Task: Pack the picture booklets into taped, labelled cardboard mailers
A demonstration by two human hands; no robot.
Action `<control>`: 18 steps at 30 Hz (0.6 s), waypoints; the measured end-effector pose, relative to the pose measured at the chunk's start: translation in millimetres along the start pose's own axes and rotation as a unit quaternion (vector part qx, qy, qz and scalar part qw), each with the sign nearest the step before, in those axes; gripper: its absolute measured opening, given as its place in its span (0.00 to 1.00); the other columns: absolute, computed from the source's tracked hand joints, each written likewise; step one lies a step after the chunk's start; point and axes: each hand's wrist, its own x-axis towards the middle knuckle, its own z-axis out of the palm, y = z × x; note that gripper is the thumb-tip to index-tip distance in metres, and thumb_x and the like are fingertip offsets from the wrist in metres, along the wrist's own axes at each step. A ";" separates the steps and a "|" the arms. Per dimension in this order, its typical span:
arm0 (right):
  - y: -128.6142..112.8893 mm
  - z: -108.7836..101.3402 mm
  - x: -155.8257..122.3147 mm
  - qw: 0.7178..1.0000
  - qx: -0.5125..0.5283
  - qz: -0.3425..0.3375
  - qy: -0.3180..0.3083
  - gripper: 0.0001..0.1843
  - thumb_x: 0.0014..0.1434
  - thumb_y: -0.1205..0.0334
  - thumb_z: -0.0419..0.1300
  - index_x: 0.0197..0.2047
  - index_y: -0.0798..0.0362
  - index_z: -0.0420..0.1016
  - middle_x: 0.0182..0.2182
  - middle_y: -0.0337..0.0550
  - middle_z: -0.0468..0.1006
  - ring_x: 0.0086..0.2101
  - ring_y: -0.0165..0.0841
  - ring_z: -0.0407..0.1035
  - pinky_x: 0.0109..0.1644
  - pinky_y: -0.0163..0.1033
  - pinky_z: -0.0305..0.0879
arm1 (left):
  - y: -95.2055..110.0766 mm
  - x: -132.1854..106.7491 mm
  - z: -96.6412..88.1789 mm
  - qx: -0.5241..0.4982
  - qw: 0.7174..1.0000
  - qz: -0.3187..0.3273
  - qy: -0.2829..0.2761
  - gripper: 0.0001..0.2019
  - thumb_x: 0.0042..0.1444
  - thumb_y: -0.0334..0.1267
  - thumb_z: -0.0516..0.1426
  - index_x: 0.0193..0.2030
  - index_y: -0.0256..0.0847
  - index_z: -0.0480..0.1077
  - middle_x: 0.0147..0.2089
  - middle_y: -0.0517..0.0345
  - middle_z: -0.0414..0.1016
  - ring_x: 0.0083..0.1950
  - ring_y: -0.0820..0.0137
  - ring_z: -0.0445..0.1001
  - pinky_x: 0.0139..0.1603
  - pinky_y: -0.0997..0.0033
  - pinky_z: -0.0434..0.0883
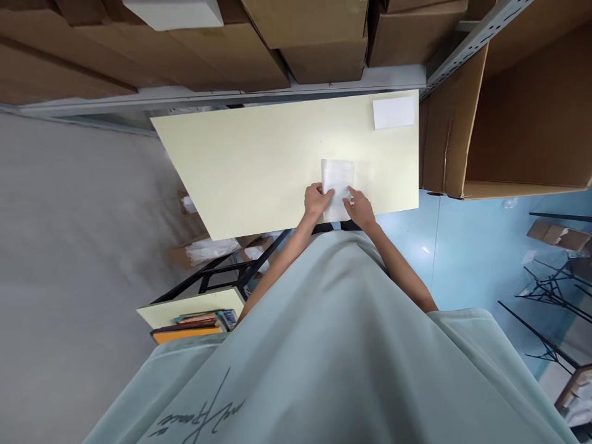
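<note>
A flat white rectangular piece [338, 179], like a folded sheet or thin pouch, lies on the pale cream tabletop [259, 166] near its front edge. My left hand [316, 201] is at its left edge, thumb over the top and fingers curled at the side, holding it. On the opposite side is my right hand [361, 208], with index finger and thumb stretched out and apart, their tips touching the white surface. Whether the piece is paper or film, I cannot tell.
A second white rectangle [394, 113] lies at the table's far right corner. Cardboard boxes [319, 61] line a shelf behind. At the right stands a large open carton [456, 135]. Lower left, books [198, 320] rest on another board, near boxes with white wrapping [210, 250].
</note>
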 end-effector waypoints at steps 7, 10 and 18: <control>7.1 -7.2 2.6 0.999 -0.015 0.008 0.038 0.31 0.83 0.42 0.59 0.74 0.54 0.81 0.70 0.66 0.80 0.61 0.52 0.85 0.69 0.61 0.85 | 21.5 -24.6 5.7 -0.036 0.998 0.049 -0.018 0.15 0.59 0.37 0.73 0.44 0.48 0.70 0.50 0.56 0.86 0.49 0.58 0.85 0.55 0.57 0.80; -3.1 -4.3 8.3 1.000 0.008 -0.010 0.015 0.31 0.85 0.40 0.54 0.73 0.53 0.82 0.69 0.62 0.83 0.63 0.48 0.85 0.69 0.57 0.84 | 22.9 -35.5 -1.1 -0.046 0.997 0.060 -0.009 0.15 0.63 0.39 0.73 0.46 0.48 0.70 0.52 0.54 0.86 0.49 0.59 0.86 0.54 0.57 0.81; -66.7 30.2 25.0 0.991 0.117 0.028 -0.064 0.38 0.80 0.26 0.54 0.71 0.48 0.81 0.68 0.56 0.85 0.57 0.45 0.87 0.56 0.50 0.88 | -20.0 -44.4 -64.3 -0.111 0.984 0.138 0.020 0.10 0.77 0.41 0.60 0.59 0.46 0.80 0.64 0.45 0.85 0.58 0.59 0.86 0.59 0.58 0.84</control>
